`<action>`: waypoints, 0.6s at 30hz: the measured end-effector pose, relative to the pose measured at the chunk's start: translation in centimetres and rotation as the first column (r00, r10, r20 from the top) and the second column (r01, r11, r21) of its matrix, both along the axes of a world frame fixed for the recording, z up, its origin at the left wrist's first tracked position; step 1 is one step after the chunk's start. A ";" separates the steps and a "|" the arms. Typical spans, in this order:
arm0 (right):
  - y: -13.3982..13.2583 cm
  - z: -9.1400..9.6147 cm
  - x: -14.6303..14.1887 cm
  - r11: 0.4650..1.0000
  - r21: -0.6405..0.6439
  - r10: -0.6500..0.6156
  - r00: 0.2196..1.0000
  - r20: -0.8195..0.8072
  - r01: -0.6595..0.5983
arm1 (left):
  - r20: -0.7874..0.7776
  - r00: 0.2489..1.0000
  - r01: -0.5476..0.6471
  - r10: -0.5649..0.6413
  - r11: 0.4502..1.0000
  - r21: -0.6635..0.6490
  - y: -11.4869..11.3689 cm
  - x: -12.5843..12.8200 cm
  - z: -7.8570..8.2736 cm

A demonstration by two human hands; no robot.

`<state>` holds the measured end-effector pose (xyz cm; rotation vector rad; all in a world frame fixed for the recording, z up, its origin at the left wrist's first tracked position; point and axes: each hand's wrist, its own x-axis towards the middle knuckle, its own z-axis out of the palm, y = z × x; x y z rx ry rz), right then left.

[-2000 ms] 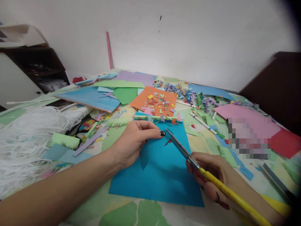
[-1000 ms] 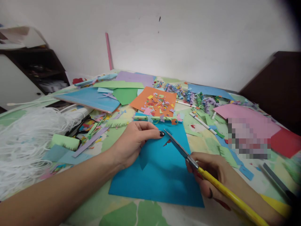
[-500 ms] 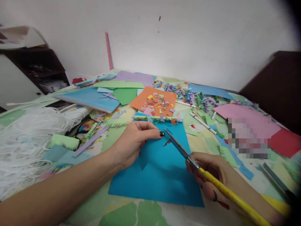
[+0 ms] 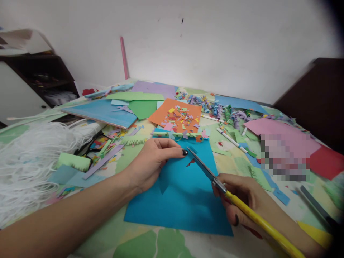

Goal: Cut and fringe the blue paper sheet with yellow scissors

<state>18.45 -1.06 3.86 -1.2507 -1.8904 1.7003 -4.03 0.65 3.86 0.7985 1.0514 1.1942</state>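
My left hand (image 4: 158, 157) is closed in a pinch over the blue sheet of paper (image 4: 172, 215). What its fingertips hold is hidden or too small to make out. In my right hand (image 4: 239, 193) is a pair of scissors (image 4: 242, 206) with yellow handles, its blades pointing up and left. The blade tips are close to my left thumb, above the sheet. Beside the blades shows a small reddish-brown scrap (image 4: 190, 163).
Beyond the blue sheet, an orange sheet (image 4: 158, 116) carries many tiny paper cuttings. White cord (image 4: 27, 161) is heaped at the left. Curled paper strips (image 4: 216, 107), markers (image 4: 231, 140) and a pink sheet (image 4: 282, 130) lie to the right.
My right thumb has shifted slightly left and up, and the scissors' yellow handle has moved slightly left. My left hand is almost unmoved.
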 end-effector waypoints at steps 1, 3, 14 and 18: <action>0.0 0.0 0.0 1.000 0.004 -0.005 1.000 0.013 0.005 | 0.001 1.000 -0.001 0.001 1.000 0.000 0.0 0.0 0.0; 0.0 0.0 0.0 1.000 0.006 -0.011 1.000 0.019 0.011 | 0.007 1.000 0.001 -0.001 1.000 -0.001 -0.1 0.0 0.0; -0.1 -0.5 0.4 1.000 -0.005 -0.018 1.000 -0.018 0.018 | 0.002 1.000 -0.007 0.007 1.000 -0.003 -0.1 -0.1 -0.1; 0.0 -0.3 0.3 0.999 -0.036 0.004 0.997 -0.079 -0.007 | 0.002 1.000 0.001 -0.001 1.000 -0.002 -0.1 -0.2 -0.2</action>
